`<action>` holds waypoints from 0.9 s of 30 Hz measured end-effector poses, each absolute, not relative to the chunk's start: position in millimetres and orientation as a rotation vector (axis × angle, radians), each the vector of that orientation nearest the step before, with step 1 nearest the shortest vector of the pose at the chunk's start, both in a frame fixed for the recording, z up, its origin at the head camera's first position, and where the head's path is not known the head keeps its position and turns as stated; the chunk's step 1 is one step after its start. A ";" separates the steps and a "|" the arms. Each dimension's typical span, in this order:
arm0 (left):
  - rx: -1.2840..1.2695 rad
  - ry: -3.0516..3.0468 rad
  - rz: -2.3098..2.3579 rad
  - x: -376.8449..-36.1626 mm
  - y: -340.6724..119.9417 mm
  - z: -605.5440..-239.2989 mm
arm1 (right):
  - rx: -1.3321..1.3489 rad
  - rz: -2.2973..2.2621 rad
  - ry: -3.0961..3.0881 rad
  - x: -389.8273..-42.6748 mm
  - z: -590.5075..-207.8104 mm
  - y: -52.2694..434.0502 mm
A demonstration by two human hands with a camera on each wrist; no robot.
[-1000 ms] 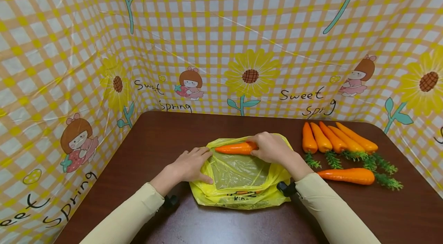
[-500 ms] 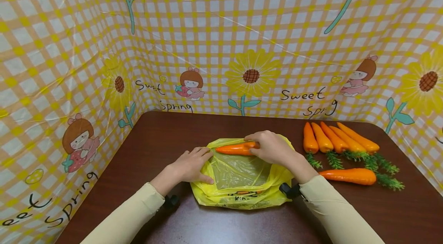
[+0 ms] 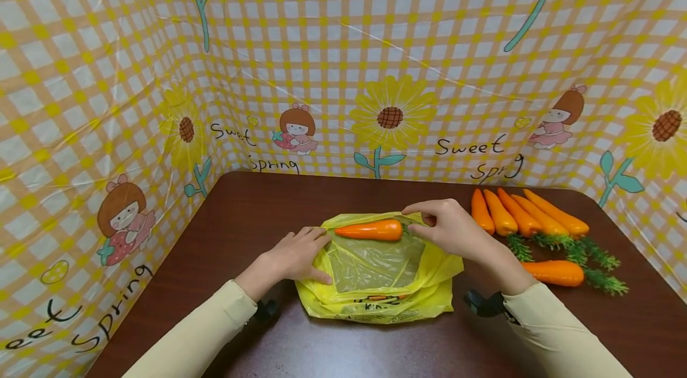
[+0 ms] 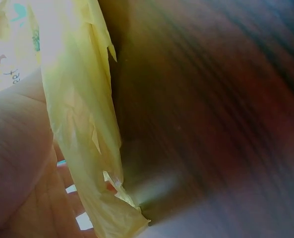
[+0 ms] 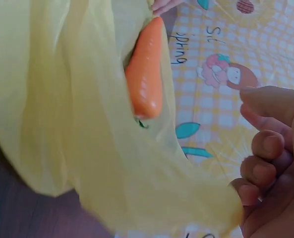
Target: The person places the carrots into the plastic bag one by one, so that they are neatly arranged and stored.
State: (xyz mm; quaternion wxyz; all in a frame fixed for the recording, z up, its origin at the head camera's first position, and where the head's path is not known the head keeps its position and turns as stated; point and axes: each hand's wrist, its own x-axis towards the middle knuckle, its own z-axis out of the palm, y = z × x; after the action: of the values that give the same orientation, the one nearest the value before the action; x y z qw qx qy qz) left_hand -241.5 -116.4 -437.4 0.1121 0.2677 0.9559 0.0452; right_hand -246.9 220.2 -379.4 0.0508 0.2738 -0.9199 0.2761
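Note:
A yellow plastic bag (image 3: 322, 300) lies on the table with its mouth spread wide. Inside, along the far side, rests an orange carrot (image 3: 370, 229), its tip to the left and its green top at the right end. My left hand (image 3: 295, 256) rests on the bag's left rim, fingers and thumb spread apart. Close to the carrot's top is my right hand (image 3: 453, 226), over the bag's right rim. In the right wrist view its fingers (image 5: 263, 173) are loosely bent with nothing held, beside the yellow plastic.
Several more carrots (image 3: 499, 217) with green tops lie in a row at the right of the table (image 3: 257, 199). One separate carrot (image 3: 558, 273) lies in front of them, partly behind the right arm. A checkered cloth (image 3: 322, 56) walls the back and sides.
My right hand has let go of the carrot and moved right, to the bag's right rim. The carrot stays in the bag. My left hand has hardly moved.

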 end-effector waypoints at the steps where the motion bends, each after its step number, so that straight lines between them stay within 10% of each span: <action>1: 0.783 2.804 0.127 -241.6 -116.4 -437.3 | 0.834 0.859 -2.775 -245.7 -378.7 223.7; 27: 0.783 2.811 0.084 -243.4 -116.1 -436.6 | 0.661 1.004 -2.792 -214.0 -362.7 323.3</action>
State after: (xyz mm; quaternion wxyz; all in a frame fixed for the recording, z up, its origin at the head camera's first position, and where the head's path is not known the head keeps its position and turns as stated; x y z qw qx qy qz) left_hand -243.4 -116.1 -436.6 0.1110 0.2667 0.9569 0.0285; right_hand -214.0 323.3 -362.7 0.0509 0.2171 -0.9172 0.3300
